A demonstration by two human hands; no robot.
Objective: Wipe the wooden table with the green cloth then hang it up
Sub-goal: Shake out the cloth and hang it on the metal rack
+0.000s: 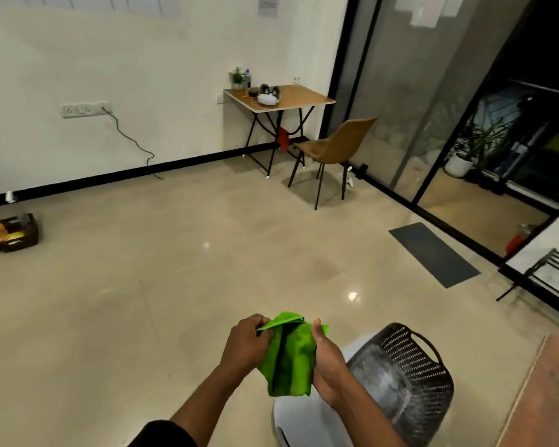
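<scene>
Your two hands hold one green cloth (288,356) at the lower centre of the frame, above the tiled floor (142,301) and well apart from the wooden desk (279,97) at the upper centre. The cloth is bunched and folded; its long axis runs near vertical in the picture, the upper end pointing toward the top of the frame and the lower end hanging down toward you.

Your left hand (247,345) has its grip clenched on the cloth's upper left edge, fingers curled over the fabric. Your right hand (328,362) has its grip grasping the cloth's right side, thumb up along the edge, palm against the fabric.

Count: one green cloth, one wooden desk on black folding legs, one brown chair (333,146) just beside the desk at its right. One dark perforated basket (410,379) sits at the lower right of the frame, just beside your right forearm, resting on a white object whose nature cannot be told. One grey mat (433,253) lies on the floor at the right, near the glass doors (433,101). One red cloth (283,138) hangs on the desk's frame under the top. Small items on the desk top are too distant to identify.
</scene>
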